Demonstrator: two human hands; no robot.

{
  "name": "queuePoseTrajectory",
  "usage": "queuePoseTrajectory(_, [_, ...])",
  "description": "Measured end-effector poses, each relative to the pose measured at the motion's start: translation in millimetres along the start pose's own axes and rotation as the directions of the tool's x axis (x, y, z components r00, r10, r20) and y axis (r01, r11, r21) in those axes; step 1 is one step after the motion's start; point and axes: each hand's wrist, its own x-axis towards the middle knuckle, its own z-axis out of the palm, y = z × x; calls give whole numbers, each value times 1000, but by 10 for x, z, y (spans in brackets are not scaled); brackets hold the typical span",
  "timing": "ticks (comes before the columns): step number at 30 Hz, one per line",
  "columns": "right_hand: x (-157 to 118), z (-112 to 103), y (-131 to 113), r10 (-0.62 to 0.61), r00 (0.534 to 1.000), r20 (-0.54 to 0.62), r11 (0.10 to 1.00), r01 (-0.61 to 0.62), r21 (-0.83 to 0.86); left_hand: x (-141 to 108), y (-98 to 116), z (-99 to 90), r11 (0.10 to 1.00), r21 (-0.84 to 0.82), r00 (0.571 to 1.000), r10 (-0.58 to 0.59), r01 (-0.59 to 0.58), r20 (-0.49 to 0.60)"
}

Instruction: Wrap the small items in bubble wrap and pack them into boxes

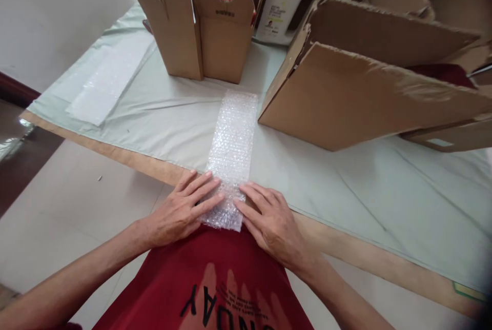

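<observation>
A strip of bubble wrap (233, 135) lies lengthwise away from me across the table's front edge, its near end close to my red shirt. My left hand (184, 209) rests along its left side, fingers stretched out and the fingertips touching the plastic. On the opposite side my right hand (267, 217) has its fingers extended, with the tips on the strip's right edge. Both thumbs are mostly hidden below the hands. Neither hand grasps anything that I can see.
More bubble wrap (109, 81) lies at the table's left. Cut cardboard boxes (226, 38) stand at the back, beside a white bottle (282, 4). A large cardboard holder (346, 94) takes up the right side. A pale green cloth (307, 171) covers the table.
</observation>
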Motion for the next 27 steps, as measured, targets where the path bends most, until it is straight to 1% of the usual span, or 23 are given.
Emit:
queuePoseTrajectory(2, [57, 37, -12, 82, 987, -137, 988, -63, 140, 38, 29, -9, 997, -66, 987, -57, 48, -150])
queuePoseTrajectory(3, [88, 46, -15, 155, 972, -174, 968, -115, 222, 73, 46, -18, 990, -113, 966, -111, 86, -234])
queuePoseTrajectory(4, [118, 50, -15, 237, 954, -185, 938, -175, 298, 121, 62, -29, 978, -160, 937, -177, 133, -302])
queuePoseTrajectory(5, [146, 49, -12, 321, 930, -180, 901, -241, 362, 178, 74, -38, 962, -198, 904, -248, 188, -348])
queuePoseTrajectory(7, [183, 39, 5, 453, 872, -184, 836, -344, 428, 308, 77, -46, 924, -236, 840, -374, 301, -393])
queuePoseTrajectory(8, [189, 30, 18, 487, 846, -215, 826, -367, 427, 371, 65, -41, 905, -241, 817, -420, 349, -395])
queuePoseTrajectory(9, [187, 19, 34, 495, 827, -266, 836, -369, 406, 428, 45, -30, 891, -238, 802, -452, 387, -391])
queuePoseTrajectory(10, [178, 7, 48, 475, 819, -321, 861, -358, 361, 475, 20, -13, 882, -227, 794, -471, 413, -384])
queuePoseTrajectory(11, [166, -5, 61, 429, 827, -364, 895, -332, 299, 510, -8, 10, 876, -211, 794, -482, 433, -372])
queuePoseTrajectory(12, [153, -16, 70, 364, 847, -388, 928, -293, 231, 534, -36, 35, 874, -193, 798, -487, 446, -357])
queuePoseTrajectory(13, [144, -24, 74, 296, 873, -387, 954, -247, 173, 549, -62, 61, 873, -178, 803, -488, 455, -343])
queuePoseTrajectory(14, [141, -27, 75, 234, 901, -364, 971, -200, 128, 558, -84, 85, 873, -168, 807, -487, 457, -334])
queuePoseTrajectory(16, [164, -18, 73, 144, 950, -277, 989, -128, 76, 564, -113, 115, 878, -160, 812, -478, 451, -334])
queuePoseTrajectory(18, [214, 9, 80, 93, 980, -177, 995, -88, 39, 563, -119, 109, 881, -158, 816, -472, 445, -333])
queuePoseTrajectory(20, [270, 39, 102, 68, 991, -112, 998, -68, 2, 545, -102, 62, 881, -161, 816, -472, 444, -333])
queuePoseTrajectory(22, [315, 52, 130, 68, 992, -106, 998, -68, 5, 503, -67, -16, 893, -165, 819, -450, 419, -355])
queuePoseTrajectory(24, [356, 41, 157, 86, 989, -119, 994, -77, 71, 448, -23, -95, 928, -158, 857, -373, 338, -357])
queuePoseTrajectory(26, [404, 10, 178, 130, 985, -113, 977, -108, 184, 411, 7, -140, 959, -163, 905, -275, 233, -325])
queuePoseTrajectory(27, [432, -8, 188, 162, 982, -102, 960, -133, 246, 408, 11, -144, 964, -174, 918, -249, 202, -309])
